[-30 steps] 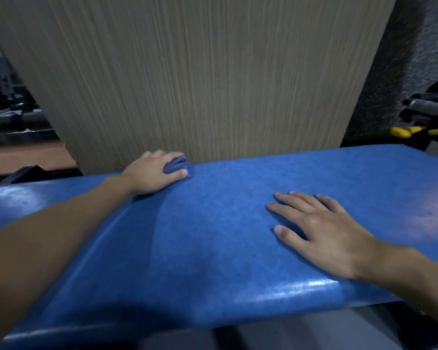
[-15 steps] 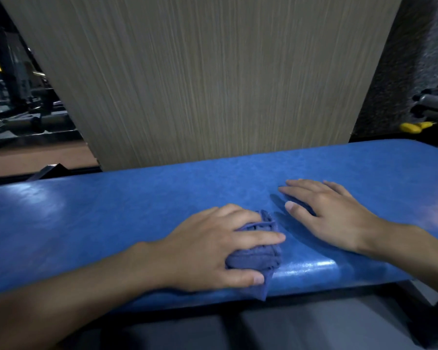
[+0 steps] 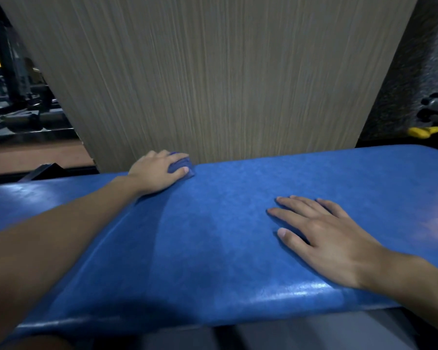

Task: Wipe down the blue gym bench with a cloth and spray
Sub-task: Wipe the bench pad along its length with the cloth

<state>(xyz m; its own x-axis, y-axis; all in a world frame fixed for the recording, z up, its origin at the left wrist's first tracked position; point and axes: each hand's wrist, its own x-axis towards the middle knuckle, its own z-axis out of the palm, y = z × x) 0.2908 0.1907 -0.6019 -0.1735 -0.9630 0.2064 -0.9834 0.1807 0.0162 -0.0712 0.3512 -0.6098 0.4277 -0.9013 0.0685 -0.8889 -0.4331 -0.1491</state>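
Observation:
The blue gym bench runs across the whole view, its padded top glossy. My left hand is stretched out to the bench's far edge and is closed over a bunched dark blue cloth, pressing it onto the padding. My right hand lies flat on the bench at the right, palm down, fingers spread, holding nothing. No spray bottle is in view.
A tall wood-grain panel stands right behind the bench. Dark gym equipment sits at the far left. At the far right are metal bars and a yellow handle. A grey floor shows below the bench's near edge.
My left hand has pushed the cloth from the near edge of the bench back out to the far edge. My right hand has stayed flat on the padding.

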